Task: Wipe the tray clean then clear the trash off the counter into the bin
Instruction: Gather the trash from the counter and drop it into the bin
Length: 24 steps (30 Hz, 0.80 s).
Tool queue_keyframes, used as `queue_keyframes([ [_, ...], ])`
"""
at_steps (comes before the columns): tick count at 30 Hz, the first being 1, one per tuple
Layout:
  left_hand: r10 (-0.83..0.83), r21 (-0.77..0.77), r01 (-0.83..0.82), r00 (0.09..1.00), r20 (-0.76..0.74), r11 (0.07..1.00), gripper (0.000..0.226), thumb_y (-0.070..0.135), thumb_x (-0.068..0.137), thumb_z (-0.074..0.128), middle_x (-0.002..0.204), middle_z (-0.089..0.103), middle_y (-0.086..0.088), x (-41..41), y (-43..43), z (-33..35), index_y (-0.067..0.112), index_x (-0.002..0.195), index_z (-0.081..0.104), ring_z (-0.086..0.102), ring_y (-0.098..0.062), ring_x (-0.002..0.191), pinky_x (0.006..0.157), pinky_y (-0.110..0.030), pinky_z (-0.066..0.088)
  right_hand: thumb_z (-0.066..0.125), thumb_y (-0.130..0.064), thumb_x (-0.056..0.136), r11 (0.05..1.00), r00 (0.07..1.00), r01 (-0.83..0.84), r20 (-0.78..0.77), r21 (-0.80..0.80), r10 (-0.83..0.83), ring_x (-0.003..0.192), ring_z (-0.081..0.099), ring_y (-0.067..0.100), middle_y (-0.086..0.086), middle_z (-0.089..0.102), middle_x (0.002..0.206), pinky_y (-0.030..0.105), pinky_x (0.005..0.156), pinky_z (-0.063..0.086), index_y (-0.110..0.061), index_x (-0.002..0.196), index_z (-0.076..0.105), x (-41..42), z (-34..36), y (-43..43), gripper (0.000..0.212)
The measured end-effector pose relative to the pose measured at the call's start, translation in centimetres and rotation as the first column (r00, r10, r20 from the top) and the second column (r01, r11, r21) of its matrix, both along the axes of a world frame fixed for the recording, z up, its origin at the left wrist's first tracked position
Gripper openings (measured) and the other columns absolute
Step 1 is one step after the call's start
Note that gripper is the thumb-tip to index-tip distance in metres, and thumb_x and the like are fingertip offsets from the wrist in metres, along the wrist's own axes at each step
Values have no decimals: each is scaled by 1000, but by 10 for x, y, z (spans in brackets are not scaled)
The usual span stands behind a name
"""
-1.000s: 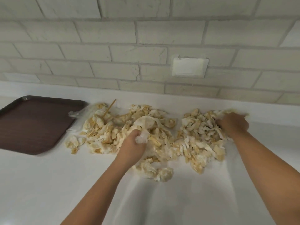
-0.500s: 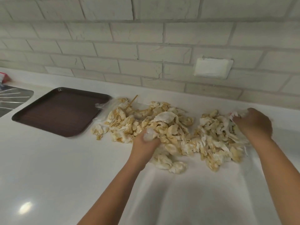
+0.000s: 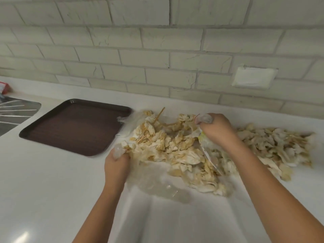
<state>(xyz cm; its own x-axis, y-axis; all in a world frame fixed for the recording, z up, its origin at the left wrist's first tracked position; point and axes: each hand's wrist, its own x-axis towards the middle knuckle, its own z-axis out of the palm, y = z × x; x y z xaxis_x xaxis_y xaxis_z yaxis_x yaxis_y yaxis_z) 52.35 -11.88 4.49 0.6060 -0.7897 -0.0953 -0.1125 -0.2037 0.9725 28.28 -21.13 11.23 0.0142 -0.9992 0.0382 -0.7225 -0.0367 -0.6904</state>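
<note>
Counted one brown tray (image 3: 73, 127), one clear plastic sheet (image 3: 157, 183), one wall plate (image 3: 254, 78). Two hands: left hand (image 3: 116, 165), right hand (image 3: 217, 128). At least one wooden skewer (image 3: 158, 114) showed. Crumpled tissues (image 3: 175, 146): one heap, too many to count.

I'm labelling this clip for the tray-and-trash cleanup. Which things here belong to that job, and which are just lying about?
Part of the job:
tray
pile of soiled tissues
wooden skewer
clear plastic, gripped by the left hand and the right hand
counter

Just lying about:
sink drainboard
red box
wall plate
</note>
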Motion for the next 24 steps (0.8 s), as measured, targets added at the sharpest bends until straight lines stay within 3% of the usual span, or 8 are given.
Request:
queue_keyframes([
  [3, -231, 165, 181, 898, 374, 970, 23, 35, 84, 49, 96, 61, 0, 26, -10, -25, 19, 98, 57, 59, -25, 92, 72, -33, 47, 53, -24, 84, 993, 970, 41, -241, 107, -15, 69, 56, 19, 0, 59, 77, 23, 54, 40, -14, 83, 61, 59, -18, -35, 14],
  [7, -612, 493, 369, 383, 692, 788, 99, 96, 53, 26, 111, 44, 4, 32, -4, -53, 24, 116, 48, 47, -18, 105, 88, -31, 43, 46, -20, 88, 967, 852, 98, -522, 235, 41, 80, 57, 23, 3, 54, 82, 28, 68, 47, -9, 88, 57, 104, -56, -71, 15],
  [9, -629, 510, 421, 217, 746, 750, 111, 102, 41, 15, 107, 47, 5, 39, 0, -62, 23, 109, 52, 49, -17, 96, 83, -31, 46, 47, -21, 89, 954, 813, 151, -582, 258, 29, 79, 56, 22, 2, 54, 82, 28, 68, 46, -9, 96, 61, 109, -69, -79, 20],
  [11, -599, 450, 513, 166, 784, 731, 105, 102, 40, 25, 95, 52, 5, 48, 4, -70, 20, 95, 59, 54, -17, 81, 69, -30, 50, 48, -22, 89, 951, 786, 175, -618, 255, 21, 76, 55, 21, 1, 55, 78, 28, 66, 46, -12, 97, 64, 110, -78, -83, 20],
  [13, -595, 447, 548, 120, 795, 708, 95, 96, 40, 36, 95, 52, 6, 57, 3, -74, 21, 94, 59, 53, -16, 81, 71, -28, 49, 48, -17, 89, 950, 771, 175, -637, 259, 32, 74, 56, 20, 0, 56, 77, 28, 64, 45, -12, 98, 64, 109, -82, -83, 19],
  [15, -623, 432, 597, 150, 768, 676, 80, 81, 53, 46, 101, 51, 5, 66, -2, -76, 20, 102, 59, 52, -17, 89, 77, -27, 47, 48, -13, 88, 940, 780, 175, -623, 293, 49, 71, 56, 18, 1, 57, 79, 27, 61, 45, -11, 100, 64, 107, -84, -82, 20],
  [19, -631, 247, 683, 393, 669, 687, 43, 38, 74, 71, 101, 58, 2, 79, -15, -74, 17, 111, 63, 59, -18, 90, 74, -18, 43, 50, -21, 91, 940, 859, 192, -511, 283, -21, 64, 55, 17, 2, 56, 75, 26, 53, 40, -7, 96, 63, 99, -85, -80, 19],
  [24, -543, 68, 585, 694, 473, 808, 32, 36, 73, 70, 87, 62, 10, 96, -34, -34, 24, 99, 56, 60, -9, 80, 67, -15, 43, 50, -64, 64, 969, 939, 163, -332, 186, -95, 70, 59, 24, 0, 58, 71, 28, 54, 36, -20, 76, 59, 79, -77, -74, 46],
])
